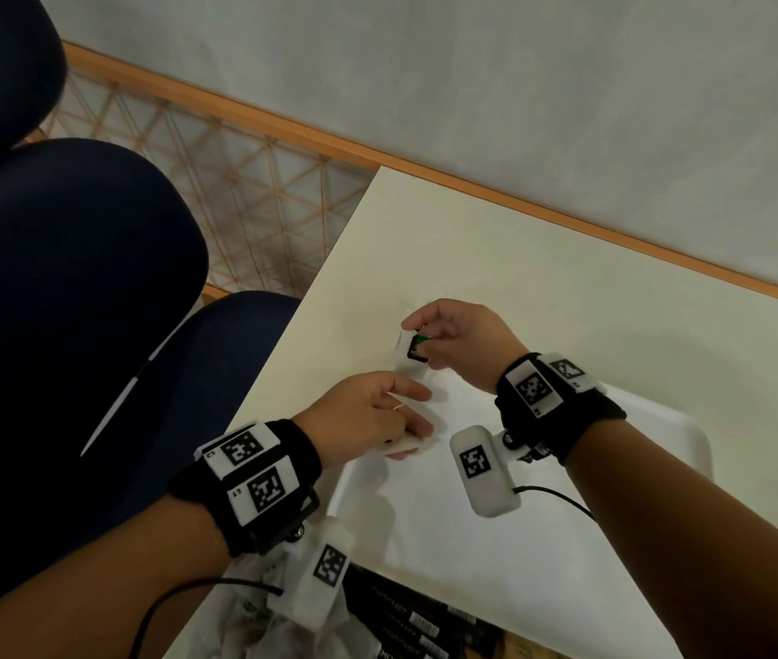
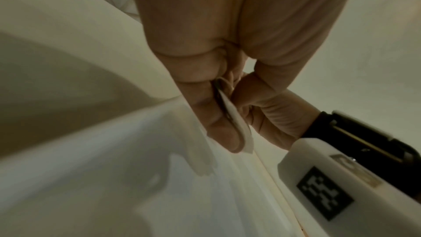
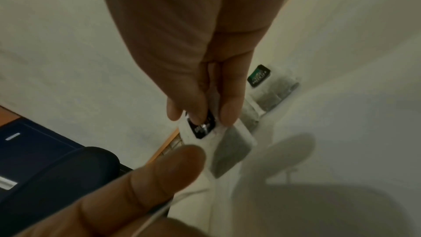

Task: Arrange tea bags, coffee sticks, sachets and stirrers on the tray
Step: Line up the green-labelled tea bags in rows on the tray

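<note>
From the head view, we are pinching a tea bag [image 1: 413, 347] by its black and green tag with our right hand [image 1: 460, 342], fingers curled round it above the pale surface [image 1: 544, 287], at about twelve o'clock from the white tray [image 1: 653, 420]. Our left hand [image 1: 368, 416] is sitting at the tray's far left corner, at about seven o'clock from the right hand, gripping a flat white piece, probably another tea bag, though we cannot tell for sure. Dark packets [image 1: 406, 625] are lying at six o'clock, near the frame's lower edge. The bag is hanging over the surface, not over the tray, so letting go now would be dropping it outside.

From the left wrist view, we are squeezing the thin white piece [image 2: 239, 120] between thumb and fingers [image 2: 218, 114] right over the tray rim [image 2: 136, 123]. It is held only by an edge, so a loosening pinch could be letting it slide off onto the rim.

From the right wrist view, our fingers [image 3: 189, 93] are gripping the tag while the grey pouch is dangling below. More placed tea bags [image 3: 271, 93] are lying at one o'clock, their tags up. A thin thread appears to be running toward the left hand's thumb [image 3: 159, 168]; if strings are tangling, pulling apart could be tearing a bag or dragging the laid ones out of line.
</note>
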### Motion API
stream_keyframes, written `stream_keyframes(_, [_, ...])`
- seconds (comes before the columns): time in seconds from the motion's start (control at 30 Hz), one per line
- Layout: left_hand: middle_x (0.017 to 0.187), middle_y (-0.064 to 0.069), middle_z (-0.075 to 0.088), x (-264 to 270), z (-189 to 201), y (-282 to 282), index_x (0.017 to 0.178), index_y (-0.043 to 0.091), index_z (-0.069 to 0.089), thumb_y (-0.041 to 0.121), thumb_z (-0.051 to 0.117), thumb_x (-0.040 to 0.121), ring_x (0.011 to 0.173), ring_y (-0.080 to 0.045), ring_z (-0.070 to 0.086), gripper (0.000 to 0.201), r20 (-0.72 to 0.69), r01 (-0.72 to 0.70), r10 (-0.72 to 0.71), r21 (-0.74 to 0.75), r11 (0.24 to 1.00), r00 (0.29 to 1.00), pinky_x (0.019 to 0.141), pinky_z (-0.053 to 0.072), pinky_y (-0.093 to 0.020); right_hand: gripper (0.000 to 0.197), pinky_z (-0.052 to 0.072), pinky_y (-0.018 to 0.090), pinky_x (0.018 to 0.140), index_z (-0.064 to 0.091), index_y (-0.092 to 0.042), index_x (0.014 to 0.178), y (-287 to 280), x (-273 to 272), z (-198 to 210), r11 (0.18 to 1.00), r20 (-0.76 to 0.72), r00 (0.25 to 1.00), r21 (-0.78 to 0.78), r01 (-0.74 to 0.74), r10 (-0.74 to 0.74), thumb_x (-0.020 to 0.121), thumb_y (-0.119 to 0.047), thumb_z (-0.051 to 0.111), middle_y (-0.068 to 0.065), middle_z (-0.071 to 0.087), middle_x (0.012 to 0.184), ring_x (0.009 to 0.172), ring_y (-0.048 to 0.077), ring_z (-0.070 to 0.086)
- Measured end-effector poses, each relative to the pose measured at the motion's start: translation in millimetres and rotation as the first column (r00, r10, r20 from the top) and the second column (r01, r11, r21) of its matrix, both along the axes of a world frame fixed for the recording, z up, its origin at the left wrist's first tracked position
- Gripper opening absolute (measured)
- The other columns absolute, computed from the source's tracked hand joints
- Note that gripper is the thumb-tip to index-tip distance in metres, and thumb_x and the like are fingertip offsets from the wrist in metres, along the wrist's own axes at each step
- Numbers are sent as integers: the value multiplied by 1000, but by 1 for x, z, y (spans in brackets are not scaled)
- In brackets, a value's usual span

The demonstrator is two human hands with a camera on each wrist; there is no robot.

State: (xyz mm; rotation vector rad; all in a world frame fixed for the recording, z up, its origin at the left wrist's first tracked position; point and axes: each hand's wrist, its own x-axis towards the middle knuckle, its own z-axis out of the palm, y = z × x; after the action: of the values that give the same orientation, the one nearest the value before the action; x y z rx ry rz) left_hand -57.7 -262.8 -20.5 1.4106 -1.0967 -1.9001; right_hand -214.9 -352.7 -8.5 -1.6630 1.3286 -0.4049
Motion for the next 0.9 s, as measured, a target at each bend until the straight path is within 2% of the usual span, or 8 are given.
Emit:
stream_keyframes(0.17, [97, -16, 68, 1, 0, -4, 112, 9, 57, -18, 39, 86, 79, -25, 66, 41, -14, -36, 36, 11, 999, 999, 64, 55, -25, 26, 57, 33, 74, 65, -30, 95, -12, 5, -11, 995, -52, 995, -50, 84, -86, 85, -6, 59, 0, 69, 87, 67, 15, 63])
stream_keyframes(0.33, [107, -17, 62, -2, -2, -5, 111, 14, 56, -20, 40, 87, 87, -24, 63, 44, -25, -60, 60, 28, 998, 998, 63, 55, -21, 23, 57, 31, 73, 66, -29, 97, -18, 2, -15, 984, -39, 989, -118, 136, -142, 86, -10, 58, -4, 70, 93, 81, 10, 64])
stream_keyframes(0.4, [105, -13, 63, -4, -3, -5, 110, 17, 55, -20, 38, 87, 89, -24, 64, 47, -14, -60, 61, 35, 998, 998, 68, 57, -24, 20, 54, 24, 67, 66, -28, 97, -17, -1, -14, 978, -15, 991, -160, 133, -137, 87, -11, 59, -7, 69, 94, 82, 6, 63])
stream_keyframes(0.47, [106, -9, 66, -6, -3, -5, 115, 21, 54, -19, 39, 88, 94, -23, 64, 50, 19, -52, 52, 23, 998, 998, 83, 56, -33, 17, 46, 13, 65, 66, -28, 95, -14, -3, -10, 963, -11, 990, -234, 133, -140, 87, -14, 62, -9, 67, 94, 82, -3, 59])
stream_keyframes(0.53, [107, -4, 67, -7, 1, -4, 116, 28, 51, -16, 42, 89, 95, -16, 64, 52, 53, -61, 61, 1, 998, 997, 83, 52, -31, 16, 43, 9, 69, 66, -31, 91, -6, -6, -3, 952, 22, 989, -270, 145, -145, 87, -16, 63, -13, 66, 90, 79, -7, 57])
stream_keyframes(0.67, [108, -5, 64, -8, 8, -6, 130, 23, 42, -18, 42, 88, 86, -11, 63, 58, 17, -179, 179, 29, 983, 984, 67, 54, -22, 13, 44, 8, 70, 69, -30, 86, 28, -14, 12, 970, 29, 998, -238, -55, 64, 81, -19, 73, -14, 66, 85, 78, -4, 57])
stream_keyframes(0.8, [121, -13, 60, -14, 11, -8, 148, 17, 23, -18, 43, 89, 108, -26, 62, 72, -57, -254, 259, 71, 964, 964, 90, 53, -41, 31, 39, 5, 74, 67, -27, 103, 52, -24, -1, 874, -168, 937, -339, -347, 307, 74, -22, 77, -16, 59, 96, 88, -4, 51])
stream_keyframes(0.9, [118, -12, 61, -19, 14, -7, 148, 16, 23, -18, 42, 90, 102, -20, 64, 70, -119, -275, 283, 75, 958, 952, 86, 54, -34, 31, 37, 5, 73, 66, -27, 109, 56, -24, -5, 846, -233, 932, -401, -352, 278, 79, -20, 70, -17, 58, 97, 88, -4, 50])
